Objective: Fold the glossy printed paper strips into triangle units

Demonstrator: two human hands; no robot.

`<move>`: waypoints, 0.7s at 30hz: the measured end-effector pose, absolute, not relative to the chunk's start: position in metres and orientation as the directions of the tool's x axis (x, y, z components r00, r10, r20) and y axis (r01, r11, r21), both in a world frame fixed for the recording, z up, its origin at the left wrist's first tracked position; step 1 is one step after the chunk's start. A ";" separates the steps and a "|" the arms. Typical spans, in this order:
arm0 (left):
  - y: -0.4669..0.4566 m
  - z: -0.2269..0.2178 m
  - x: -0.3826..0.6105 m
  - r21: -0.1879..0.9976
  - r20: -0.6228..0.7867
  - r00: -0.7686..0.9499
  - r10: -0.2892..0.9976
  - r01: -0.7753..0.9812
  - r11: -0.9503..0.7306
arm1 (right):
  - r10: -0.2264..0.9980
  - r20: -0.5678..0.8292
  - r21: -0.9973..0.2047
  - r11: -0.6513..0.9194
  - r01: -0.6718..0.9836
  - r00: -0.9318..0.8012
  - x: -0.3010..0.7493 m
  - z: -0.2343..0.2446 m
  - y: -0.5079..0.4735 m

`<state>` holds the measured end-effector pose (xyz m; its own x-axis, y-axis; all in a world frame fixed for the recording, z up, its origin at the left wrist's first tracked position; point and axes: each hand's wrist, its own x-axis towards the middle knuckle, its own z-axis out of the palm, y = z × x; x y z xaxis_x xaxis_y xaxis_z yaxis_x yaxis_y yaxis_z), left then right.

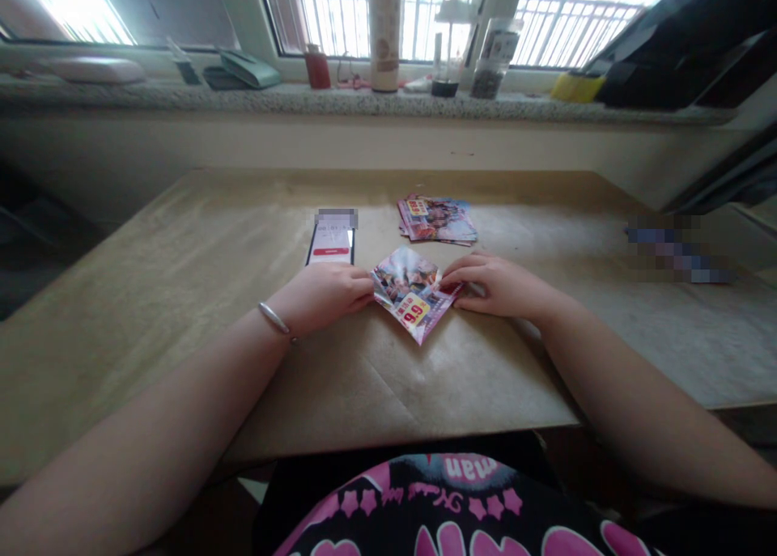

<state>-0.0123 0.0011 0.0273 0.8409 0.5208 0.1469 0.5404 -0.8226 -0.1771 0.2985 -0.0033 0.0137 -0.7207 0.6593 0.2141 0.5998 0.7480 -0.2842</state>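
Note:
A glossy printed flyer (405, 285), pink and purple with a yellow price patch, lies turned cornerwise on the table in front of me. My left hand (340, 290), with a silver bangle on the wrist, pinches its left corner. At the opposite corner, my right hand (489, 285) grips the edge between thumb and fingers. Just beyond the flyer sits a loose stack of similar flyers (440, 218). A phone (332, 240) with a lit screen and a red button lies beyond my left hand, its near end hidden by that hand.
The pale tabletop (261, 216) reaches to the wall under the window. A blurred dark item (680, 252) lies at the far right. On the stone sill (340, 103) stand a red container (316, 67), a tall cylinder (384, 34), a jar (489, 62) and a yellow object (576, 85).

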 end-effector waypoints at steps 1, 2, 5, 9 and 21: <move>0.001 0.027 -0.013 -0.181 0.142 0.839 0.525 0.544 -0.820 | 0.648 0.224 -0.270 0.759 0.593 -0.728 0.299 0.013 -0.003; 0.002 0.027 -0.013 -0.186 0.138 0.837 0.529 0.547 -0.816 | 0.637 0.236 -0.252 0.770 0.587 -0.734 0.299 0.012 -0.002; 0.001 0.029 -0.012 -0.207 0.120 0.835 0.538 0.551 -0.809 | 0.616 0.261 -0.197 0.788 0.584 -0.743 0.299 0.011 -0.001; -0.001 0.031 -0.010 -0.231 0.104 0.833 0.544 0.552 -0.801 | 0.636 0.251 -0.156 0.770 0.618 -0.730 0.297 0.011 -0.003; -0.003 0.035 -0.007 -0.074 0.078 0.686 0.724 0.728 -0.682 | 0.856 0.108 -0.318 0.512 0.798 -0.506 0.292 0.009 -0.001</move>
<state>-0.0070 -0.0027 0.0351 0.6856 0.7238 0.0780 0.7280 -0.6816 -0.0736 0.2917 -0.0013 0.0089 -0.5059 0.8558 0.1082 0.7981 0.5120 -0.3177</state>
